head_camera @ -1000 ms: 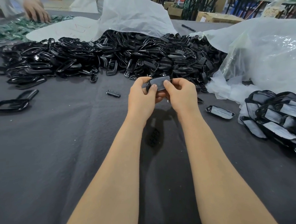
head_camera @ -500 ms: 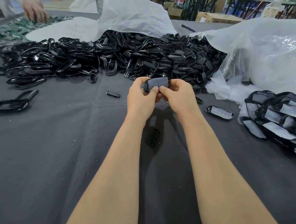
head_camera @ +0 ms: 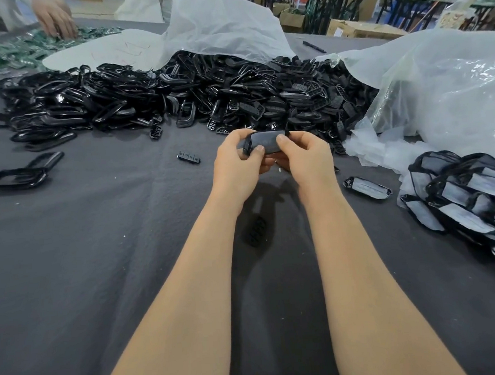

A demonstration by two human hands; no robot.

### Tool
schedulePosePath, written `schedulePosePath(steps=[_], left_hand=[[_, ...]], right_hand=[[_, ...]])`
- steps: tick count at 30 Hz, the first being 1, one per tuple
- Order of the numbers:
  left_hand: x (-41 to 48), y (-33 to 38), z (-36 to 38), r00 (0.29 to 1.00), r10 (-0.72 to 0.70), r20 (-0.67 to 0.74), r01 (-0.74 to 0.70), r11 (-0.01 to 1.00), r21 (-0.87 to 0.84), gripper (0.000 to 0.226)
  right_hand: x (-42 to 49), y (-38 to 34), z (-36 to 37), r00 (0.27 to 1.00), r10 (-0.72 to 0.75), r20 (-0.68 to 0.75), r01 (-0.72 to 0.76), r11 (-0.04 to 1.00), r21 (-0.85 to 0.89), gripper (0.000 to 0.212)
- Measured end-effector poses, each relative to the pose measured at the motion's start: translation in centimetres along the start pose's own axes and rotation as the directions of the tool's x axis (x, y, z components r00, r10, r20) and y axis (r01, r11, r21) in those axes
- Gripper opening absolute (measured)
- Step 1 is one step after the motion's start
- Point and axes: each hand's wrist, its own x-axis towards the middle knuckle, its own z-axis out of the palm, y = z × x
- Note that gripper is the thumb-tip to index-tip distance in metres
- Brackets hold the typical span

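I grip a black key shell (head_camera: 264, 141) in both hands, just above the middle of the frame and lifted off the bench (head_camera: 93, 256). My left hand (head_camera: 237, 164) takes its left end and my right hand (head_camera: 307, 161) its right end, with my fingers (head_camera: 257, 150) pinched round it. Its long axis runs left to right across the frame, and the flat grey face is turned toward me. Close behind it a heap of black parts (head_camera: 199, 97) spans the upper frame. A plastic bag (head_camera: 445, 94) and a stack of finished shells (head_camera: 472, 198) close off the right edge. One loose shell (head_camera: 368, 188) lies right of my right wrist, and a button strip (head_camera: 255, 230) lies between my forearms. The widest open stretch of bench is at the lower left.
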Motion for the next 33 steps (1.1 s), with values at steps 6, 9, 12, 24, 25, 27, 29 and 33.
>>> schedulePosePath(steps=[6, 9, 12, 24, 25, 27, 29, 33], left_hand=[[0.0, 0.1, -0.1, 1.0, 0.014, -0.027, -0.012, 0.998, 0.069, 0.025], [0.0, 0.0, -0.1, 0.996, 0.054, -0.073, -0.044, 0.991, 0.128, 0.012], [0.0, 0.1, -0.1, 0.994, 0.042, -0.098, -0.036, 0.998, 0.057, 0.013], [0.4, 0.0, -0.1, 0.988, -0.089, -0.125, 0.069, 0.985, -0.155, 0.018], [0.4, 0.0, -0.1, 0.988, -0.096, -0.123, 0.076, 0.985, -0.156, 0.018], [0.4, -0.1, 0.0, 0.988, -0.099, -0.122, 0.081, 0.986, -0.144, 0.019], [0.4, -0.1, 0.0, 0.99, -0.084, -0.116, 0.069, 0.989, -0.13, 0.021], [0.4, -0.1, 0.1, 0.995, -0.061, -0.084, 0.05, 0.991, -0.122, 0.025]], right_hand=[[0.0, 0.0, -0.1, 1.0, 0.007, 0.026, -0.008, 1.0, 0.029, 0.006], [-0.2, 0.0, 0.1, 0.998, -0.023, 0.059, 0.023, 1.0, -0.001, 0.004], [-0.5, 0.0, 0.5, 0.994, -0.061, 0.093, 0.066, 0.996, -0.059, 0.015], [-1.1, -0.1, 1.2, 0.987, -0.149, 0.064, 0.159, 0.966, -0.202, 0.017], [-1.1, -0.1, 1.2, 0.987, -0.144, 0.064, 0.154, 0.968, -0.197, 0.015], [-1.2, -0.2, 1.2, 0.989, -0.136, 0.054, 0.144, 0.972, -0.184, 0.011], [-1.2, -0.2, 1.2, 0.991, -0.131, 0.04, 0.136, 0.975, -0.178, 0.009], [-1.2, -0.4, 1.3, 0.996, -0.089, -0.009, 0.088, 0.99, -0.111, 0.009]])
